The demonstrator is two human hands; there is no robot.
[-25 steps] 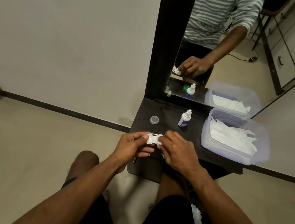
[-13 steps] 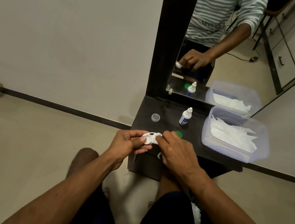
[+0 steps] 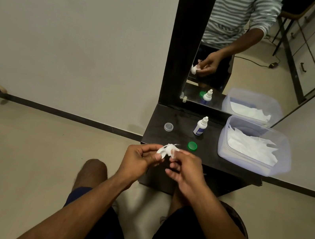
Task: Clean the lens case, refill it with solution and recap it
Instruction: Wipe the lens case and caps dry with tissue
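Note:
My left hand (image 3: 141,158) pinches the white lens case (image 3: 162,151) just in front of the dark shelf's near edge. My right hand (image 3: 184,168) pinches a small white tissue (image 3: 173,148) against the case from the right. A green cap (image 3: 192,146) lies on the dark shelf (image 3: 170,138) just behind my hands. A clear cap (image 3: 168,126) lies further back on the left. The white solution bottle (image 3: 200,126) with a blue label stands upright behind the green cap.
A clear plastic tub (image 3: 249,162) holding white tissues sits on the shelf's right side. A mirror (image 3: 237,49) in a dark frame rises behind the shelf and reflects the bottle, tub and my hand. My knees are below, over a pale floor.
My hands have drawn back slightly toward me and lifted off the shelf's edge. The green cap, hidden or half hidden before, now lies in full view. The tissue shows more between my fingers.

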